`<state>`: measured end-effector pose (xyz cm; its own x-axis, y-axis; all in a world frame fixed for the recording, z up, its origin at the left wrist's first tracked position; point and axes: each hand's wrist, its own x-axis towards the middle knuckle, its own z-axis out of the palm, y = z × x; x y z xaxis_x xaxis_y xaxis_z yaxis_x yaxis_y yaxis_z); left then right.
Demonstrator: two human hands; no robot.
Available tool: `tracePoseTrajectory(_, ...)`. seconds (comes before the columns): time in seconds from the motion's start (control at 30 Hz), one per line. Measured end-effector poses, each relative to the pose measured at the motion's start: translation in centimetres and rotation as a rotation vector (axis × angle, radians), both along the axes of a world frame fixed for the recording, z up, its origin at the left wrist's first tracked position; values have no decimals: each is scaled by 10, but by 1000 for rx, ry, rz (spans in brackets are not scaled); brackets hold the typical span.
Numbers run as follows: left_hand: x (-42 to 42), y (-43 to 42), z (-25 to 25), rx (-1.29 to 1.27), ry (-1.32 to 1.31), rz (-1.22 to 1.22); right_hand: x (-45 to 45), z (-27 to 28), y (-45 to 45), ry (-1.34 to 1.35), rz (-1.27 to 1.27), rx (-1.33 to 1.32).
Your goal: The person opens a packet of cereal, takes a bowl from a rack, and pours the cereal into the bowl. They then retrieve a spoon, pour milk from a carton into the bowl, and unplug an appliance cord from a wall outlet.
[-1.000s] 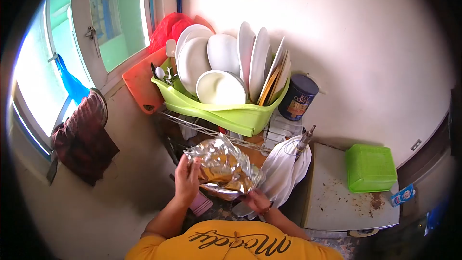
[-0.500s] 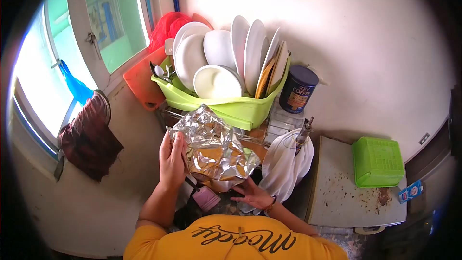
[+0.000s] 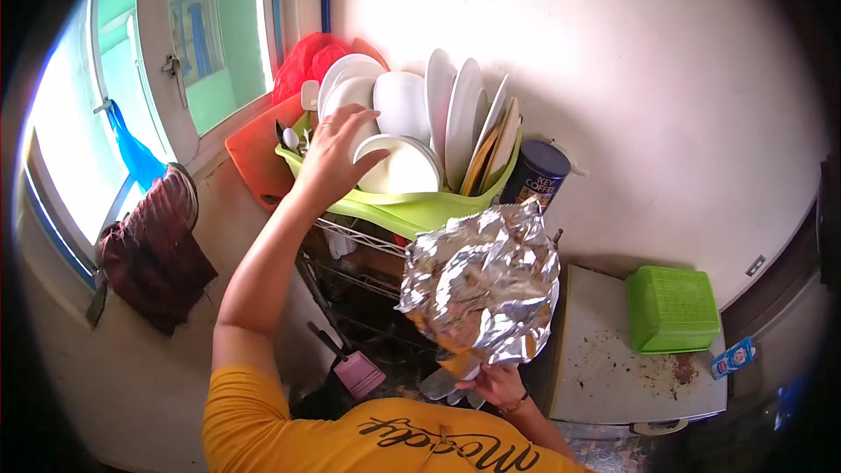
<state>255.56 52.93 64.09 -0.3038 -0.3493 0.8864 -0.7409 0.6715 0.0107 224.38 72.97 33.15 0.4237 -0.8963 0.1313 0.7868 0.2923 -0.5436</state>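
Observation:
A crumpled sheet of aluminum foil (image 3: 482,285) is gripped at its lower edge by my right hand (image 3: 496,384), which is partly hidden under it. My left hand (image 3: 337,153) is raised over the front left of a lime-green dish basin (image 3: 399,213), thumb and fingers spread, with nothing in it. Nearest to it is a white bowl (image 3: 401,168), with the fingers just left of its rim; I cannot tell whether they touch. Upright white plates (image 3: 438,92) stand behind, and spoons (image 3: 292,137) are at the left end.
A coffee canister (image 3: 536,171) stands right of the basin. An upturned green basket (image 3: 673,308) and a blue carton (image 3: 734,356) sit on a stained white surface (image 3: 596,368). A pink dustpan (image 3: 359,374) lies low. A dark cloth (image 3: 158,254) hangs by the window.
My left hand has let go of the foil and moved up to the dishes. My right hand has taken hold of the foil, which has shifted right and now covers the white cloth.

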Motion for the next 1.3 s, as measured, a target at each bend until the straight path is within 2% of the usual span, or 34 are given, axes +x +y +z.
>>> tracePoseTrajectory(0.13,6,-50,-20,246,-64,-75,-25,-34,10,126,-126,-68)
tracePoseTrajectory(0.17,5,-52,-19,145,-83,-51,-36,-39,15,624,-267,-234)
tracePoseTrajectory(0.27,6,-55,-18,119,-116,-34,-21,29,30,920,-428,-332)
tracePoseTrajectory(0.33,5,-51,-16,77,-154,-16,-22,42,35,236,-432,-106)
tracePoseTrajectory(0.4,6,-47,-13,35,-199,-2,-32,24,38,-148,-428,0)
tracePoseTrajectory(0.47,13,-44,-11,-174,-238,-32,-45,24,44,-37,-410,59)
tracePoseTrajectory(0.5,18,-45,-10,-243,-233,-18,-51,12,45,-19,-438,-80)
tracePoseTrajectory(0.53,22,-41,-6,-260,-208,-23,-50,16,50,-24,-452,-69)
tracePoseTrajectory(0.6,33,-42,-2,-339,-150,-45,-49,26,56,347,-581,-131)
tracePoseTrajectory(0.63,38,-40,0,-355,-109,-51,-46,24,59,9,-561,-27)
tracePoseTrajectory(0.73,49,-41,0,-395,65,-32,-40,29,69,-26,-602,-77)
tracePoseTrajectory(0.8,49,-33,-12,-172,339,20,-41,36,77,-28,-660,-105)
tracePoseTrajectory(0.83,38,-26,-13,-109,510,-123,-44,40,84,-17,-684,-134)
tracePoseTrajectory(0.9,16,-4,-20,21,583,-219,-45,56,101,-4,-779,-132)
tracePoseTrajectory(0.93,2,6,-27,128,640,-357,-44,71,107,-3,-843,-105)
tracePoseTrajectory(1.0,-27,31,-49,285,533,-374,-52,88,125,-41,-937,-63)
tracePoseTrajectory(1.07,-65,60,-74,551,318,-441,-81,59,154,-8,-1054,-59)
tracePoseTrajectory(1.2,-173,104,-142,770,189,-768,-107,73,193,47,-1183,-58)
tracePoseTrajectory(1.3,-258,125,-206,966,109,-800,-135,54,229,35,-1269,59)
